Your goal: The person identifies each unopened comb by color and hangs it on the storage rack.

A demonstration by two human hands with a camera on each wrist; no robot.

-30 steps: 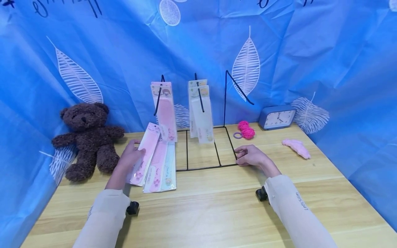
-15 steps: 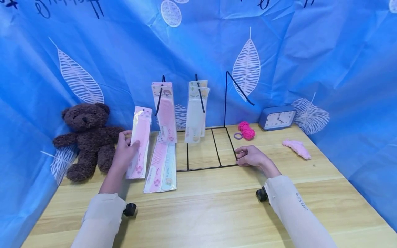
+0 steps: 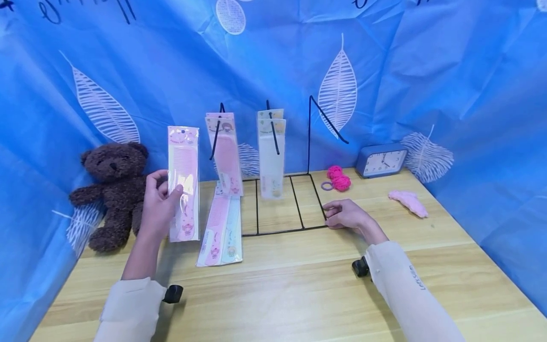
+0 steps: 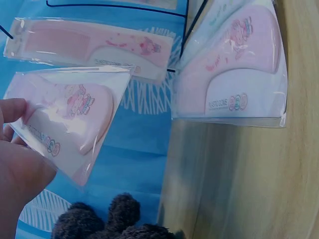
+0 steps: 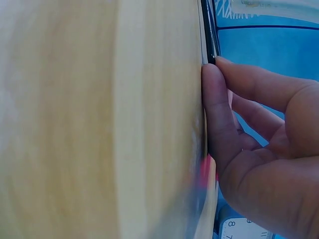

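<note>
My left hand [image 3: 159, 204] holds up a clear-packaged pink comb [image 3: 184, 159], thumb in front and fingers behind. The left wrist view shows the lower part of this comb pack [image 4: 75, 117] with a cartoon print. My right hand [image 3: 348, 216] pinches the front right corner of a black wire display rack [image 3: 282, 231], thumb and forefinger at the wire's end in the right wrist view. Packaged pink combs [image 3: 228, 164] hang on the rack's left hook and pale whitish ones [image 3: 271, 164] on its middle hook. The right hook [image 3: 329, 119] carries nothing.
A pink comb pack [image 3: 217, 223] and a light blue one [image 3: 232, 232] lie overlapping on the wooden table [image 3: 282, 294]. Left stands a brown teddy bear [image 3: 113, 190]. Pink yarn [image 3: 339, 179], a purple ring [image 3: 326, 186], a clock [image 3: 381, 160] and a pink fuzzy item [image 3: 409, 203] sit right.
My left hand has lifted the pink comb pack off the overlapping packs, moved it up and left, and turned it upright. The pale packs on the middle hook swung slightly. My right hand stayed put.
</note>
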